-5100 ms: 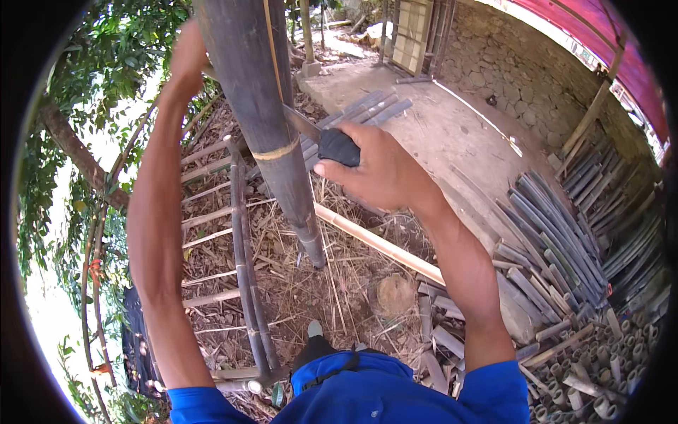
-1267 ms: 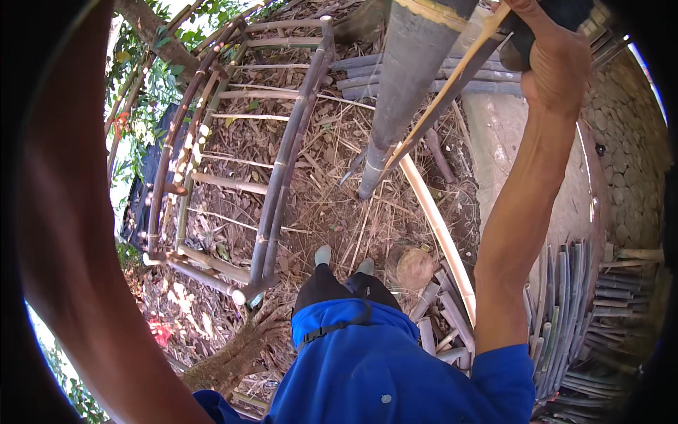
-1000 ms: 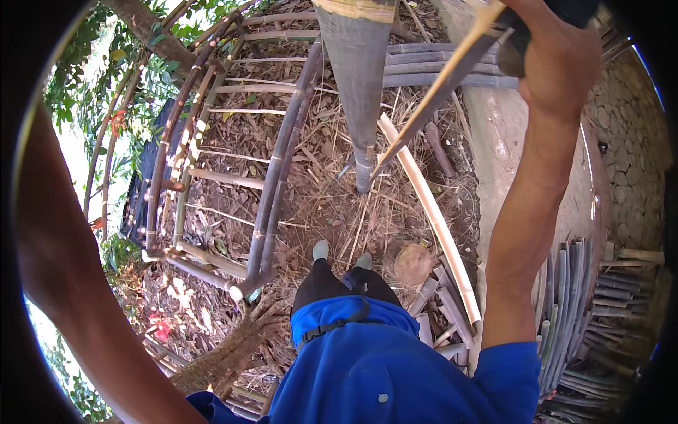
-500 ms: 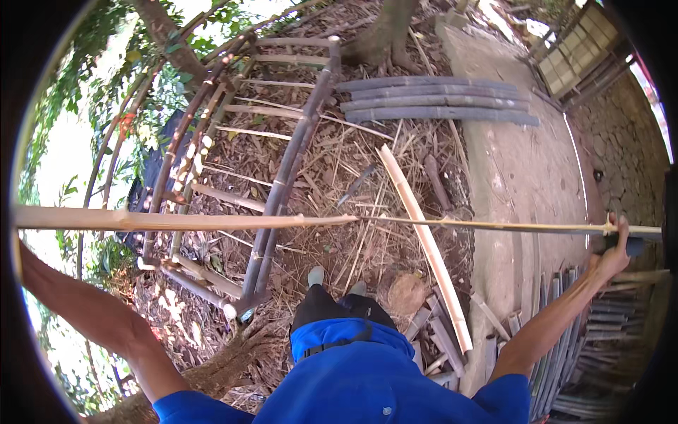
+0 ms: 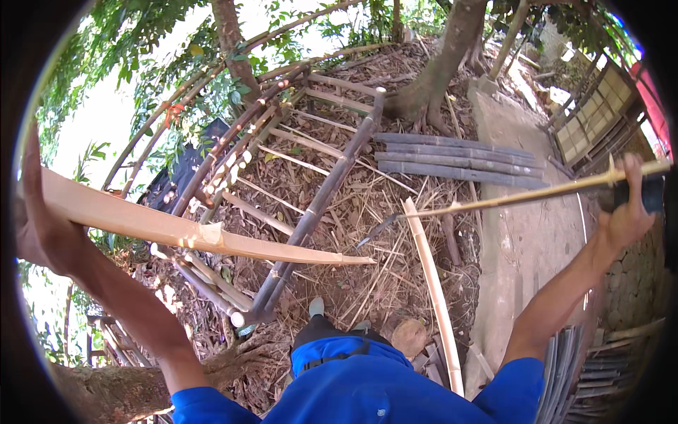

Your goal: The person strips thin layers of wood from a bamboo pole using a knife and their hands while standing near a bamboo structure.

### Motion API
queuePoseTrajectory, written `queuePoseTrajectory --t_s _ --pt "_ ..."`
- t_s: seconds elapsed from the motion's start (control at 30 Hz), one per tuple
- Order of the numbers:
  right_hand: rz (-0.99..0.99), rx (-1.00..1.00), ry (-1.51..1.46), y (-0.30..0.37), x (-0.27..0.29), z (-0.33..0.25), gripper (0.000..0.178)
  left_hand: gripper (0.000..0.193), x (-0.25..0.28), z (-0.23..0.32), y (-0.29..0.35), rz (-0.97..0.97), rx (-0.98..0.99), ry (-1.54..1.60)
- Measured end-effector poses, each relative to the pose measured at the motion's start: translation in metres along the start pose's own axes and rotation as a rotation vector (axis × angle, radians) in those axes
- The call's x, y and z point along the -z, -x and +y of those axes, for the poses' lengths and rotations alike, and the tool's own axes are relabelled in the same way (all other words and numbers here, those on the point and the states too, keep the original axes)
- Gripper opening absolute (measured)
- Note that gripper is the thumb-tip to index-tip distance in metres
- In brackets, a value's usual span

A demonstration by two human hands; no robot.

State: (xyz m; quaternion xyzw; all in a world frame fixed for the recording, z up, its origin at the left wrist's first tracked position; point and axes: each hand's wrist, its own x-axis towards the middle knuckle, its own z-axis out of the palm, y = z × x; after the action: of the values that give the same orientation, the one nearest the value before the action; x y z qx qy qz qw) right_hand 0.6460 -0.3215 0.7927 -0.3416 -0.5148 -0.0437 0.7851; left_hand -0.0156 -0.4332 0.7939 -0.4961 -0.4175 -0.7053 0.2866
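My left hand (image 5: 46, 233) is raised at the far left, closed on the broad end of a pale split bamboo strip (image 5: 212, 237); its fingers are partly lost at the dark rim. This strip shows its light inner side and tapers to a point over the ground in front of me. On the far right my right hand (image 5: 628, 201) grips a second, narrower bamboo strip (image 5: 508, 201), pale along its edge and dark below. Its thin tip points left and down. The two tips are apart. A dark blade-like piece (image 5: 378, 231) lies on the ground between them.
A bamboo frame with crosspieces (image 5: 339, 162) lies ahead left. Dark split bamboo lengths (image 5: 459, 159) lie beyond it, near a tree trunk (image 5: 452, 56). A long pale bamboo piece (image 5: 431, 297) and a round stump (image 5: 409, 337) are near my feet. A concrete path (image 5: 519, 233) runs along the right.
The two strips' tips, almost in line and meeting before, have separated. My right hand has risen with its strip, which now slants. The left strip slopes down toward the middle, and the view has tilted up.
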Motion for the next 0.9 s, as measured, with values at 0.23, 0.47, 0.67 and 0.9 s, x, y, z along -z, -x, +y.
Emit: queuePoseTrajectory --t_s 0.23,0.47,0.67,0.9 --pt "-0.206 0.33 -0.234 0.033 -0.201 -0.008 0.02 0.083 -0.036 -0.003 0.079 0.14 0.302 0.276" --pt "-1.312 -0.073 -0.336 0.207 -0.389 -0.061 0.063 0.068 0.032 0.051 0.137 0.106 0.464 0.389" --pt "-1.635 0.195 -0.565 0.442 -0.417 -0.033 0.053 0.083 0.078 0.086 0.189 0.127 0.497 0.297" --pt "-1.637 0.336 -0.356 0.57 -0.427 -0.056 0.036 0.088 0.063 0.093 0.221 0.001 0.576 0.369"
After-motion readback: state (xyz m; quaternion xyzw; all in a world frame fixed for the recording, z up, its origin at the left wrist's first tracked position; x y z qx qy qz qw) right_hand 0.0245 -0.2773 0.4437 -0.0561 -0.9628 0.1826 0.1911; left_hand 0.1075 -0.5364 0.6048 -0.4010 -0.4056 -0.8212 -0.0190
